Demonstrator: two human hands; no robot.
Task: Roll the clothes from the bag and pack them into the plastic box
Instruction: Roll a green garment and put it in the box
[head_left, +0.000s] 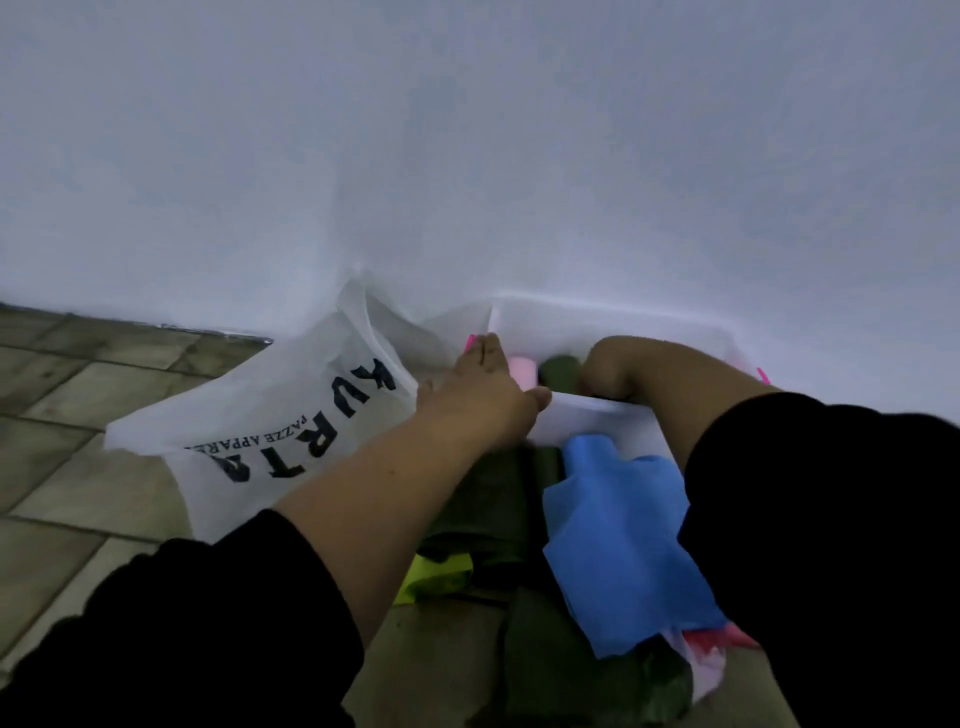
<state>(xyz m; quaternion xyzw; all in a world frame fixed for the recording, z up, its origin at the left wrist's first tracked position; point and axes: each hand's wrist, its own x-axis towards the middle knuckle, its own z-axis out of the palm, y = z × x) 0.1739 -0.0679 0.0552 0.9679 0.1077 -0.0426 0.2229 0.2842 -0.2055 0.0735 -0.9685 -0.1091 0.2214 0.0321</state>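
Inside white plastic box (597, 421): pink roll (523, 370), green roll (558, 370) packed; left hand (483, 395) flat-open on rim, right hand (615, 371) grip hidden; blue cloth (618, 540), green clothes (488, 504) unrolled.

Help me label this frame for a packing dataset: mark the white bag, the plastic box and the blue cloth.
white bag (270, 415), head view, on its printed side panel.
plastic box (597, 415), head view, on its near wall.
blue cloth (618, 540), head view, on the middle of the loose fabric.
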